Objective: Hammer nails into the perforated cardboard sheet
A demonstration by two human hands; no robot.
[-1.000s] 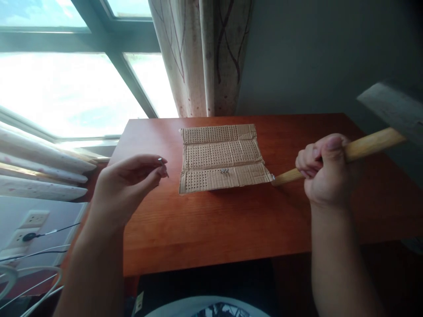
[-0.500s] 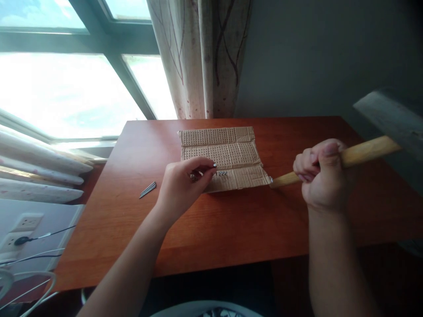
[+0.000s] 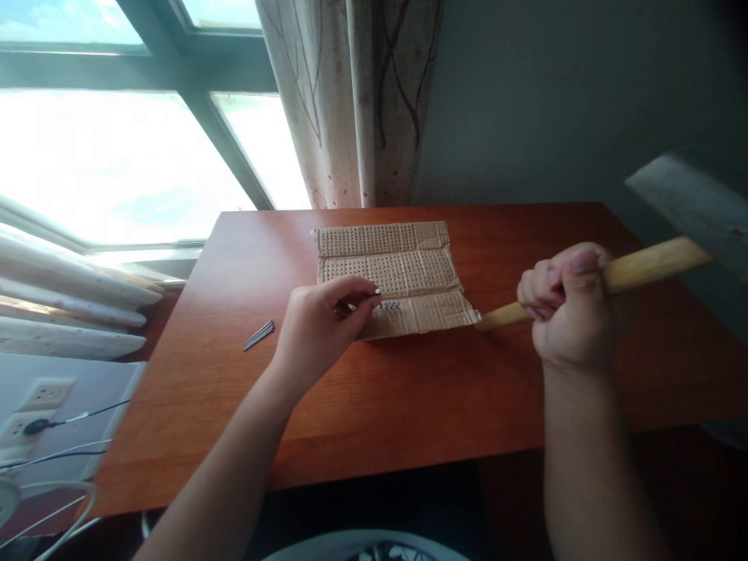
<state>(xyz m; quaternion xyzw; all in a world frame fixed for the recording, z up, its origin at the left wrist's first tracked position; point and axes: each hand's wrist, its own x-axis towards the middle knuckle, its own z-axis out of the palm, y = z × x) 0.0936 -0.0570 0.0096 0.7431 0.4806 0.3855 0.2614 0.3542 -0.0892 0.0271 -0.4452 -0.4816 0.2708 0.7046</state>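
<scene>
My left hand point(image 3: 319, 323) pinches a nail point(image 3: 378, 292) between thumb and fingertips; only its pale head shows clearly. It is over the front part of a sheet of brown cardboard point(image 3: 441, 314) dotted with holes. Just right of the fingertips, several nails point(image 3: 393, 305) stand in the cardboard. My right hand point(image 3: 569, 304) is wrapped around the wooden handle of a hammer point(image 3: 651, 266), raised over the right side. Its broad grey head is dim and partly cut off by the frame edge. More loose nails point(image 3: 259, 335) lie in a small bunch left of my left hand.
The reddish-brown wooden table point(image 3: 409, 405) runs beneath everything. A window point(image 3: 105, 164) and curtains point(image 3: 344, 101) stand behind and to the left. Wall sockets point(image 3: 35, 413) with cables are at lower left. A round pale rim point(image 3: 362, 539) shows at the bottom edge.
The view has shifted very slightly. Both hands keep their holds, and the hammer stays raised in nearly the same place.
</scene>
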